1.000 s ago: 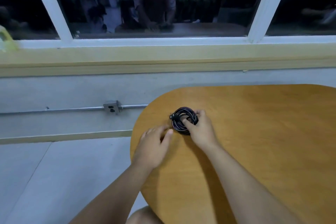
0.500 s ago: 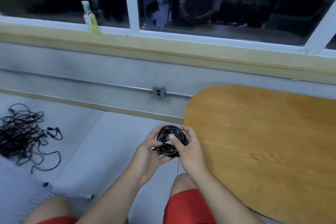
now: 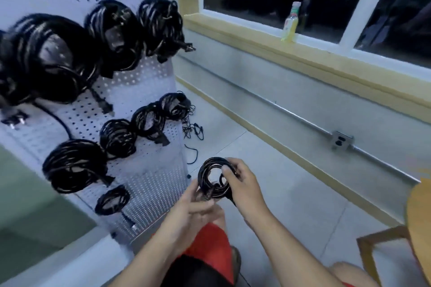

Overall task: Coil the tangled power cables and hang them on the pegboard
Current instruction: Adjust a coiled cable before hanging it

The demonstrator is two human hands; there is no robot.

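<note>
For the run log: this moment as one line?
coiled cable: in front of pegboard, not hung | left hand: holds lower edge | right hand: grips right side

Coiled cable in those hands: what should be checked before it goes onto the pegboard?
1. Is the coiled cable wound in a round bundle: ok.
2. Are the right hand fingers curled round it: ok.
3. Does the left hand, at its lower edge, have a firm hold: cannot tell.
4. Is the loose end tucked in: cannot tell.
5. Is there a bare patch of pegboard beside the hung coils: ok.
6. Is there a free peg there: cannot tell, too blurred.
</note>
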